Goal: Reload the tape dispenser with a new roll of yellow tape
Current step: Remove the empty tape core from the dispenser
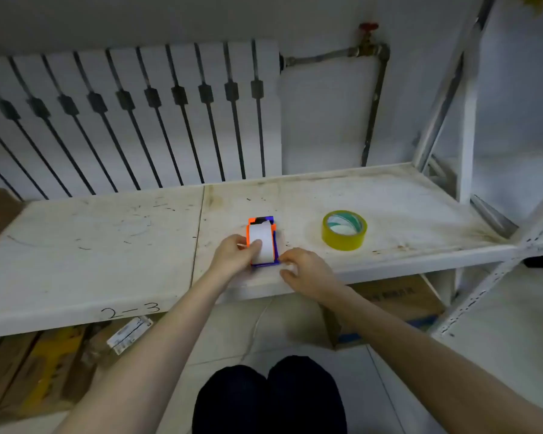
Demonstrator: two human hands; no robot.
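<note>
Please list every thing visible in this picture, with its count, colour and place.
Orange and blue plastic tape dispenser: one, holding a white roll, near shelf front, centre.
Yellow tape roll: one, flat on shelf, right of dispenser, untouched.
Worn white shelf board: one, marked 2-3 on front edge.
White radiator: one, behind shelf.
Grey pipe with red valve: one, upper right wall.
Brown cardboard boxes: several, below shelf.
Left hand: gripping dispenser.
Right hand: at dispenser's near right corner.

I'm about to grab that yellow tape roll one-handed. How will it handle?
The yellow tape roll lies flat on the shelf, so it probably won't roll unless stood on edge. It looks stiff and light, and its open core should offer the fingers a secure hold.
</note>
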